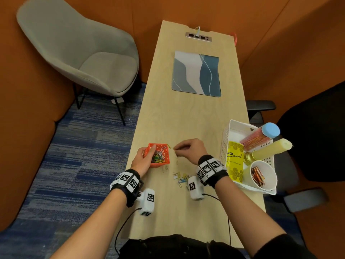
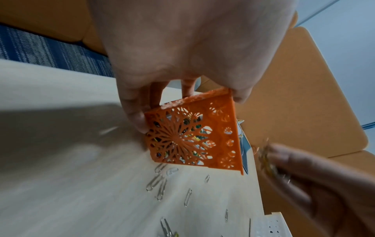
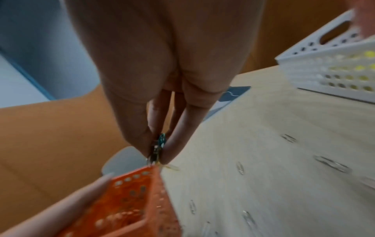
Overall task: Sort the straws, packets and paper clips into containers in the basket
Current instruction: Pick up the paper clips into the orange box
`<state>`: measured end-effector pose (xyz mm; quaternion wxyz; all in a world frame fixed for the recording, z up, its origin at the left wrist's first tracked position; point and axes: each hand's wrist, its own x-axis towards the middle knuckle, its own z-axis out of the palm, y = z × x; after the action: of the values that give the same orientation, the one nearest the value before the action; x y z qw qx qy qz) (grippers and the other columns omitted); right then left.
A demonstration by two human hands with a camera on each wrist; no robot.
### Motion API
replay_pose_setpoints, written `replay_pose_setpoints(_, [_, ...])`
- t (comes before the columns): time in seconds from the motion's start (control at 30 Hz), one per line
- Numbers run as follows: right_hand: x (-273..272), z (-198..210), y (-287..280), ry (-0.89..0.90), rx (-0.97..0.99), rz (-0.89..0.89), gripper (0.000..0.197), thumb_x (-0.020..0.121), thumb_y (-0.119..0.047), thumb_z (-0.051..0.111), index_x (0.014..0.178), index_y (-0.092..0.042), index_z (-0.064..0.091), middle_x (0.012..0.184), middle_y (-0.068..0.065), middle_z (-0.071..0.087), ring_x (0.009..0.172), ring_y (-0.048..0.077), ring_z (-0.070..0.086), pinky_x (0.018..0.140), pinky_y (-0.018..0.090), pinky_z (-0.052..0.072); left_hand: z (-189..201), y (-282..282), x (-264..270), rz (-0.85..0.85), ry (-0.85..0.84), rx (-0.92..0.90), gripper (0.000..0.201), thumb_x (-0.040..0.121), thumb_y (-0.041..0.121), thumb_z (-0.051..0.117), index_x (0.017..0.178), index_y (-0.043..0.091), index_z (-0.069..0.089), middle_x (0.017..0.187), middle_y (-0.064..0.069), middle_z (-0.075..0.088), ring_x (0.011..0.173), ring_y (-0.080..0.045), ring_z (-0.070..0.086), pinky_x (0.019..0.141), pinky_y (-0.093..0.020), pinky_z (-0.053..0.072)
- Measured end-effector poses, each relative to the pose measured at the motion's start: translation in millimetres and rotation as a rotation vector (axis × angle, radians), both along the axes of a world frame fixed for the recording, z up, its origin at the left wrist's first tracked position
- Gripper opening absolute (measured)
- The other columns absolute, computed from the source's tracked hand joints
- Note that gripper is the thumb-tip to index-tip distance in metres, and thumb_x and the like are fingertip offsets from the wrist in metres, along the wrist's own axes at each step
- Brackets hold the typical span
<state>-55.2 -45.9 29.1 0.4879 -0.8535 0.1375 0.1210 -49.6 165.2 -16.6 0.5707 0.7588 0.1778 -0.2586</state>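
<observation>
A small orange lattice box (image 1: 161, 156) with several coloured paper clips inside sits near the table's left edge. My left hand (image 1: 144, 158) grips its left wall, thumb and fingers curled round the rim (image 2: 182, 102). Just right of the box, my right hand (image 1: 183, 147) pinches a small bunch of paper clips (image 3: 157, 148) at the box's corner (image 3: 156, 170). Loose paper clips (image 1: 180, 177) lie scattered on the table in front of the box. The white basket (image 1: 228, 135) at the right edge holds a paper cup of packets (image 1: 258, 176) and a jar of straws (image 1: 255, 138).
A yellow pouch (image 1: 234, 161), a gold-based yellowish bottle (image 1: 267, 151) and the jar's blue lid (image 1: 270, 130) crowd the basket. A blue-grey mat (image 1: 197, 73) lies mid-table, a power strip (image 1: 198, 36) at the far end. A grey chair (image 1: 84, 53) stands left, a black one (image 1: 308, 137) right.
</observation>
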Motion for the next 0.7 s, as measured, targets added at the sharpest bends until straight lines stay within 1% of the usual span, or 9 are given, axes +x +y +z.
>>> replay_pose_setpoints(0.07, [-0.5,16.8,11.2,-0.047,-0.029,0.125,0.007,0.077,-0.010,0.079,0.083,-0.012,0.079,0.080,0.001,0.076,0.072,0.010,0.071,0.074,0.018,0.056,3.7,-8.6,-0.7,-0.030,0.008,-0.013,0.061,0.082,0.079,0.055,0.121,0.033,0.055,0.114,0.002,0.067,0.103,-0.019,0.064,0.099,-0.043,0.051])
replay_pose_setpoints(0.13, [-0.9,24.8,19.9,-0.075,-0.133,0.240,0.008,0.082,-0.020,0.076,0.085,-0.014,0.080,0.081,-0.002,0.075,0.072,0.007,0.068,0.070,0.013,0.053,8.1,-16.0,-1.7,-0.049,0.009,-0.036,0.072,0.070,0.087,0.053,0.118,0.034,0.055,0.113,0.001,0.068,0.104,-0.020,0.065,0.098,-0.044,0.052])
replay_pose_setpoints(0.2, [0.4,25.1,20.0,-0.104,-0.220,0.229,0.012,0.086,-0.023,0.072,0.088,-0.014,0.080,0.082,-0.002,0.075,0.072,0.008,0.066,0.071,0.018,0.052,12.0,-20.3,-3.3,-0.069,0.003,-0.052,0.076,0.064,0.088,0.052,0.118,0.034,0.056,0.112,0.001,0.069,0.104,-0.021,0.066,0.096,-0.043,0.053])
replay_pose_setpoints(0.3, [3.0,16.0,11.8,-0.163,-0.316,0.067,0.015,0.086,-0.025,0.070,0.097,-0.018,0.077,0.093,-0.004,0.073,0.074,0.008,0.063,0.077,0.025,0.053,17.2,-19.5,-6.8,-0.081,0.004,-0.059,0.077,0.063,0.090,0.052,0.118,0.035,0.057,0.111,0.003,0.070,0.103,-0.018,0.067,0.098,-0.042,0.053])
replay_pose_setpoints(0.4, [0.3,8.2,11.4,0.036,-0.225,0.142,0.035,0.088,-0.029,0.070,0.122,-0.018,0.067,0.108,-0.001,0.070,0.083,0.013,0.065,0.088,0.031,0.055,15.9,-13.9,-10.6,-0.062,-0.004,-0.057,0.078,0.062,0.090,0.054,0.118,0.035,0.058,0.110,0.005,0.071,0.100,-0.016,0.068,0.098,-0.042,0.054])
replay_pose_setpoints(0.47, [-0.8,7.0,14.6,0.117,-0.045,0.128,0.031,0.087,-0.020,0.073,0.116,-0.012,0.069,0.096,0.009,0.074,0.078,0.019,0.070,0.085,0.037,0.059,14.3,-9.0,-13.1,-0.041,-0.003,-0.058,0.073,0.067,0.086,0.056,0.119,0.035,0.057,0.110,0.005,0.070,0.100,-0.016,0.068,0.098,-0.043,0.054])
replay_pose_setpoints(0.53, [0.5,7.5,18.8,0.110,0.030,0.078,0.023,0.082,-0.012,0.077,0.104,-0.007,0.072,0.084,0.015,0.074,0.070,0.022,0.072,0.078,0.038,0.061,12.4,-3.4,-15.3,-0.013,0.005,-0.057,0.074,0.066,0.086,0.057,0.120,0.035,0.057,0.110,0.005,0.069,0.101,-0.016,0.067,0.099,-0.043,0.053])
replay_pose_setpoints(0.63, [8.8,9.3,28.8,0.026,-0.068,0.100,0.014,0.076,-0.009,0.081,0.088,-0.009,0.075,0.072,0.008,0.073,0.064,0.018,0.071,0.071,0.034,0.061,10.7,4.4,-16.4,0.025,0.001,-0.055,0.064,0.077,0.079,0.060,0.122,0.032,0.057,0.113,0.003,0.068,0.103,-0.016,0.066,0.100,-0.041,0.052])
replay_pose_setpoints(0.7, [13.5,15.1,40.1,-0.055,-0.178,0.208,0.010,0.075,-0.011,0.081,0.083,-0.012,0.076,0.069,-0.002,0.069,0.062,0.009,0.066,0.070,0.025,0.058,7.9,9.0,-14.9,0.056,-0.006,-0.048,0.056,0.085,0.072,0.061,0.122,0.030,0.057,0.113,0.003,0.067,0.099,-0.012,0.064,0.092,-0.035,0.054])
